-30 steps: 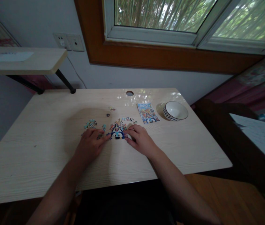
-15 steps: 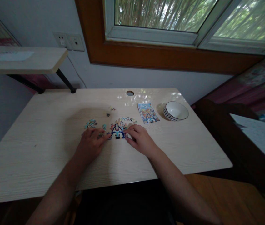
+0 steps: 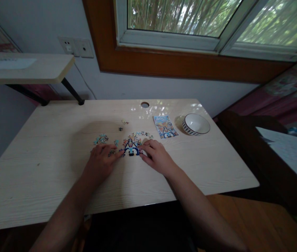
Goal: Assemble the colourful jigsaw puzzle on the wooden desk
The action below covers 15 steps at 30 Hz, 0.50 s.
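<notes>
A partly assembled jigsaw puzzle (image 3: 131,151) lies flat on the desk, showing a dark-blue, light-blue and white cartoon face with pointed ears. My left hand (image 3: 101,159) rests at its left side, fingers stretched out and apart, the index fingertip at the puzzle's edge. From the right, my right hand (image 3: 159,155) touches the opposite edge with thumb and fingers spread. Loose jigsaw pieces (image 3: 101,138) lie just beyond my left hand, some partly hidden under its fingers. More small pieces (image 3: 143,133) form an arc behind the assembled part.
A printed picture sheet (image 3: 165,126) lies behind my right hand, beside a white bowl (image 3: 197,123) with a striped outside. A few pieces (image 3: 121,128) sit farther back. The desk (image 3: 46,182) has a cable hole (image 3: 145,104) and a raised shelf (image 3: 51,71) at left.
</notes>
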### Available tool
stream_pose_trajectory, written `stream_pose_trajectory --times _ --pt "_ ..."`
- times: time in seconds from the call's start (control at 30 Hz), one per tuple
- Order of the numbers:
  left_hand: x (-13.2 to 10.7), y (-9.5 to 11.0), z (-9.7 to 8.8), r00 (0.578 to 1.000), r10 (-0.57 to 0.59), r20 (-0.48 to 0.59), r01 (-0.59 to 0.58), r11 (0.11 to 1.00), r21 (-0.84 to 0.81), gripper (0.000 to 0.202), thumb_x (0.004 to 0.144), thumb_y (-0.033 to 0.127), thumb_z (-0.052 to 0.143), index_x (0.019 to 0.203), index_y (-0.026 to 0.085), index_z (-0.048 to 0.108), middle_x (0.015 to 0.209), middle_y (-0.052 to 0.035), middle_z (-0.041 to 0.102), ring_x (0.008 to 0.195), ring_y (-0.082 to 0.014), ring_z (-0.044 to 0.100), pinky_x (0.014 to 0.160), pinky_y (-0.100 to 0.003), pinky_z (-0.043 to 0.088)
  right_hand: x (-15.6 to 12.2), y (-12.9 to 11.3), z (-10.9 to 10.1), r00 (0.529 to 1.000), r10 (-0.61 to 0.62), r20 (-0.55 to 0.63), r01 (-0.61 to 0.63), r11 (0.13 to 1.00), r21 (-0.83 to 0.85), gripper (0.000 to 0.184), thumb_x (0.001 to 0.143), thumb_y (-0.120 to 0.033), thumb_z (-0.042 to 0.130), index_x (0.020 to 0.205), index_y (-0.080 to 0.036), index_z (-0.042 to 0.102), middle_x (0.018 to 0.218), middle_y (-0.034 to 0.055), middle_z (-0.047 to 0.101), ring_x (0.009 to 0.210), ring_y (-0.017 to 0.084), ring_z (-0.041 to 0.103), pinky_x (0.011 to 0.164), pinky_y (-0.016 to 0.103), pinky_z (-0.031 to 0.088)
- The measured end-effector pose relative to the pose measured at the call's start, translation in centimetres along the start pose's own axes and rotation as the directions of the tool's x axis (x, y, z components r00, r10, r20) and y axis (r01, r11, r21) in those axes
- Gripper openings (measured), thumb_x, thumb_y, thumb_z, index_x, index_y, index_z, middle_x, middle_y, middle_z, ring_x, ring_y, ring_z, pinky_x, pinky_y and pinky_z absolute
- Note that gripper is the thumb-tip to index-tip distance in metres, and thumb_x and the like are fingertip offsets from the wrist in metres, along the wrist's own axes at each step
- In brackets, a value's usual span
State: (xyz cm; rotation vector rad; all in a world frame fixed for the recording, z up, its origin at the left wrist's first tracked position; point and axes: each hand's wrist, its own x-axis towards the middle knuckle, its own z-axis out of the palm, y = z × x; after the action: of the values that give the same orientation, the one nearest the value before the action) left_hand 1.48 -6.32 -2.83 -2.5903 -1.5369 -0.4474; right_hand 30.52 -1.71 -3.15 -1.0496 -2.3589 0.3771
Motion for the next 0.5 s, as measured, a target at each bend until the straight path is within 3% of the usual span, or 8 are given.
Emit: stream_pose_trajectory --times 0.2,0.5 --pt "-0.02 0.01 -0.06 1.000 -0.005 -0.005 0.004 1.000 -0.017 0.045 0.093 0.015 0.065 0.132 0.037 0.070 0.126 -0.0090 0.065 0.114 -0.0317 0.049 0.101 -0.053 0.046 -0.01 0.01 -0.01 1.000 -0.002 0.013 0.002 1.000 -0.008 0.034 0.097 -0.029 0.067 0.130 -0.026 0.067 0.120 0.0122 0.065 0.110 0.028 0.062 0.094 0.048 0.053" --pt "-0.04 0.05 -0.26 1.000 0.000 0.004 0.001 0.999 -0.040 0.052 0.090 0.006 0.061 0.131 0.037 0.071 0.127 -0.0083 0.065 0.113 -0.0305 0.050 0.101 -0.052 0.046 -0.02 0.10 0.12 1.000 -0.014 0.001 0.014 1.000 -0.001 0.032 0.097 -0.029 0.067 0.129 -0.026 0.067 0.120 0.0120 0.065 0.110 0.028 0.062 0.094 0.047 0.054"
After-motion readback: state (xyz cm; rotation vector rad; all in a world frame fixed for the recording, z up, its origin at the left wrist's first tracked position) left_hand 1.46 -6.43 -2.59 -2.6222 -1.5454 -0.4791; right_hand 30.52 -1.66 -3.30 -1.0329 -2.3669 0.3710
